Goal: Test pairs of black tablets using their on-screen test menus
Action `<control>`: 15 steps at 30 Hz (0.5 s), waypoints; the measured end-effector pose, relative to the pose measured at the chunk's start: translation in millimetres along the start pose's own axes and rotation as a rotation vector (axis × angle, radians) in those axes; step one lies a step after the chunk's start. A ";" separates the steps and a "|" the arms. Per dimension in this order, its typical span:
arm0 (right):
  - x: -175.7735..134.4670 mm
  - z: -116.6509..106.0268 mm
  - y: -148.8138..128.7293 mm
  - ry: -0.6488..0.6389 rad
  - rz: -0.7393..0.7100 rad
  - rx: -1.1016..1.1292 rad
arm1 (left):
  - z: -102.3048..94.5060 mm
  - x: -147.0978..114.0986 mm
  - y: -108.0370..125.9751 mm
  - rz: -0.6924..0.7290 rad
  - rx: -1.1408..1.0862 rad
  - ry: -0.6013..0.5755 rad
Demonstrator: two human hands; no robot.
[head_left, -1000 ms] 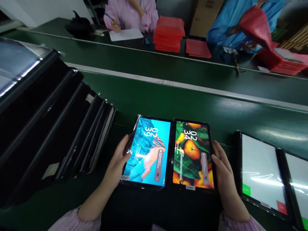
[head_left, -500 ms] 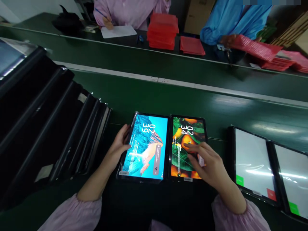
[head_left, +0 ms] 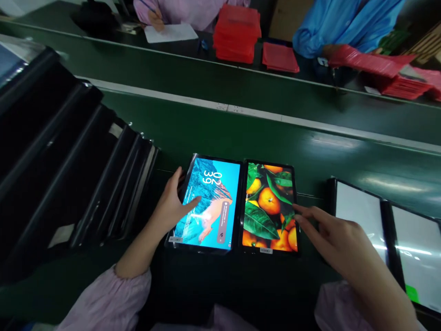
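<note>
Two lit tablets lie flat side by side on the dark green bench in front of me. The left tablet (head_left: 215, 202) shows a blue mountain picture with a clock reading 02 39. On the right tablet (head_left: 268, 204) is a picture of oranges and green leaves. My left hand (head_left: 171, 204) is open at the left tablet's outer edge, its thumb stretched over the screen and its fingers along the side. My right hand (head_left: 336, 236) is at the right tablet's right edge. Its index finger and thumb are stretched out and slightly apart, with nothing gripped between them.
Several black tablets (head_left: 93, 174) stand leaning in a row at the left. Two tablets with white screens (head_left: 360, 204) lie at the right. Beyond a pale rail (head_left: 193, 99), stacks of red bubble bags (head_left: 237, 34) stand before two people, one writing on paper (head_left: 170, 33).
My right hand has moved right, from over the right tablet's screen to its edge. That screen's clock and text have gone. My left thumb has moved further over the left screen.
</note>
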State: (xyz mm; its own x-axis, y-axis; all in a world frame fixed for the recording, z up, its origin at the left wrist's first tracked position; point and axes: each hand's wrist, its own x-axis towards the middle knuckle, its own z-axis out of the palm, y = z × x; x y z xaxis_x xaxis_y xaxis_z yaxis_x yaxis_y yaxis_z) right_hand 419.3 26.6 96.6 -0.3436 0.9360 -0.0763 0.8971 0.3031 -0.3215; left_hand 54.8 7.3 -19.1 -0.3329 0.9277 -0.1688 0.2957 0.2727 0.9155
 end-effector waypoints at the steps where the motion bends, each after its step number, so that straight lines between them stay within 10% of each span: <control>1: -3.4 0.8 -5.6 -0.031 -0.025 0.026 | 1.0 -5.4 4.1 0.012 0.078 -0.023; 15: -35.5 19.3 -50.3 -0.360 -0.049 0.128 | -44.3 -16.8 -5.9 -0.118 -0.072 -0.204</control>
State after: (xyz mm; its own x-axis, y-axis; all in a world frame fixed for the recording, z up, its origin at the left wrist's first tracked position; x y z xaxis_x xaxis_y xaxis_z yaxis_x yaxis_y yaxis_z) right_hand 380.9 -25.3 97.3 -0.4815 0.7913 -0.3768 0.8429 0.3003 -0.4464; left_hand 19.1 -21.2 -5.5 -0.1720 0.9246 -0.3399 0.1987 0.3705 0.9073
